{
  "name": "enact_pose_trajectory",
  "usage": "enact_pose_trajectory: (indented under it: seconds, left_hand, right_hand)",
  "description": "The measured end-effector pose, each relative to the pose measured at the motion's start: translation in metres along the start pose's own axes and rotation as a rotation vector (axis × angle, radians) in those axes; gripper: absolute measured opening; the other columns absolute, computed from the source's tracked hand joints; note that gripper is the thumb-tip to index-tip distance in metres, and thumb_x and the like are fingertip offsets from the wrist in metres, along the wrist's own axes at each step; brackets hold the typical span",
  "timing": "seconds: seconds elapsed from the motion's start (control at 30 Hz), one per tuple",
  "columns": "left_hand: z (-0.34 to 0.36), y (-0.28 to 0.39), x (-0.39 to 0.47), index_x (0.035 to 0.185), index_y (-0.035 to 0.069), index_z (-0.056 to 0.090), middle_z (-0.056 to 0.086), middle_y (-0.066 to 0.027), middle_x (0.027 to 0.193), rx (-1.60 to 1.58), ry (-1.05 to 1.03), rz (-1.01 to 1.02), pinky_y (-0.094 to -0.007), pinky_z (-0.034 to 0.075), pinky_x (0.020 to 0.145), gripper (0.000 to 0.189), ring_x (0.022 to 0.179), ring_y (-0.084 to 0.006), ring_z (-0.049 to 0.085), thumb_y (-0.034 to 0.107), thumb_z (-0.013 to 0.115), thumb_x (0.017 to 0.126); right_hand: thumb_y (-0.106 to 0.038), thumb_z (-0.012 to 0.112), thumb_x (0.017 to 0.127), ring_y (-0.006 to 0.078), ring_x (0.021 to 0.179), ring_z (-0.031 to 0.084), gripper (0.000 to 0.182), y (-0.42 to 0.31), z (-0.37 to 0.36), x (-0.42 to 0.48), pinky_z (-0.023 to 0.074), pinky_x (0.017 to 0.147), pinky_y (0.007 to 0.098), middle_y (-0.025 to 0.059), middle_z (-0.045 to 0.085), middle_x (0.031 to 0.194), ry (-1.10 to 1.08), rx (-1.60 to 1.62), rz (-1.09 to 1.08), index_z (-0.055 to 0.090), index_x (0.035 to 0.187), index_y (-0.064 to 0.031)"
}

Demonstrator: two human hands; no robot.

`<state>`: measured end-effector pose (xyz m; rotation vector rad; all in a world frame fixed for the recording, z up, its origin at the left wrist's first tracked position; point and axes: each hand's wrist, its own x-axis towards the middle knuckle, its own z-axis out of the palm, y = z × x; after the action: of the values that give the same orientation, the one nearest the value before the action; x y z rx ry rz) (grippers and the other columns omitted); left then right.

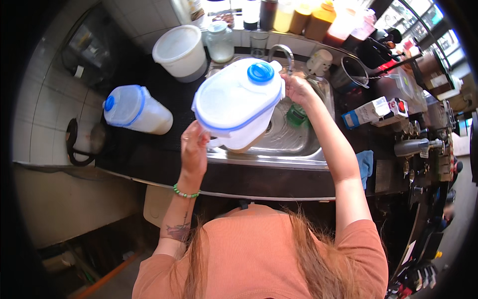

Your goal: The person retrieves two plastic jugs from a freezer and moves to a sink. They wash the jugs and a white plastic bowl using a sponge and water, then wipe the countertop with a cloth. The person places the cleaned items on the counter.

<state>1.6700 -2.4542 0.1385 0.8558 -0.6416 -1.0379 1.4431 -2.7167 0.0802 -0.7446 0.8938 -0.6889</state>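
A lidded plastic pitcher [235,101] with a blue cap and blue rim band is held up, tilted, over the near-left part of a steel sink [298,149]. My left hand [194,147] grips it at the near left, by its handle. At the far right end of the lid, my right hand [297,89] holds the pitcher's edge; some fingers are hidden behind it. A second pitcher [140,110] of the same kind is on the dark counter to the left, holding some pale content. Behind the held pitcher rises a curved faucet [284,52]. A green object [297,115] lies in the sink.
A white lidded bucket [181,52] and a glass jar [220,42] stand behind. Bottles [321,22] line the windowsill. Right of the sink are a metal pitcher [349,74], cartons [368,112] and a blue cloth [365,166]. A dark-handled jug [89,142] stands at left.
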Motion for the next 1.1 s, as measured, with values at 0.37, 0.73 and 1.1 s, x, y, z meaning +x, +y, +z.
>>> enact_pose_trajectory:
  seconds: [0.37, 0.73, 1.1]
  left_hand:
    - [0.048, -0.097, 0.015, 0.065, 0.012, 0.051, 0.044, 0.0060, 0.061, 0.244, 0.007, -0.178, -0.0200, 0.028, 0.057, 0.029, 0.060, -0.0029, 0.036, 0.024, 0.055, 0.090]
    - [0.036, -0.184, 0.044, 0.077, 0.010, 0.051, 0.046, 0.0045, 0.071, 0.249, 0.010, -0.161, -0.0233, 0.035, 0.068, 0.025, 0.069, -0.0066, 0.041, 0.026, 0.046, 0.096]
    - [0.014, -0.229, 0.043, 0.118, 0.003, 0.048, 0.053, -0.0051, 0.109, 0.532, -0.059, -0.220, -0.0297, 0.034, 0.092, 0.036, 0.097, -0.0145, 0.048, 0.032, 0.038, 0.099]
  right_hand:
    - [-0.028, 0.042, 0.096, 0.0201, 0.089, 0.063, 0.040, 0.008, -0.045, -0.026, 0.0512, 0.083, 0.0339, 0.0125, 0.065, 0.099, -0.149, 0.228, 0.015, 0.060, 0.107, 0.0056]
    - [-0.021, 0.060, 0.087, 0.0101, 0.076, 0.060, 0.027, -0.005, -0.037, 0.011, 0.0483, 0.069, 0.0234, 0.0043, 0.066, 0.089, 0.082, -0.296, -0.210, 0.065, 0.100, 0.0013]
    - [-0.025, 0.060, 0.085, 0.0214, 0.076, 0.064, 0.022, -0.013, -0.035, 0.050, 0.0480, 0.070, 0.0335, 0.0091, 0.069, 0.082, 0.027, -1.022, -0.592, 0.070, 0.098, -0.0095]
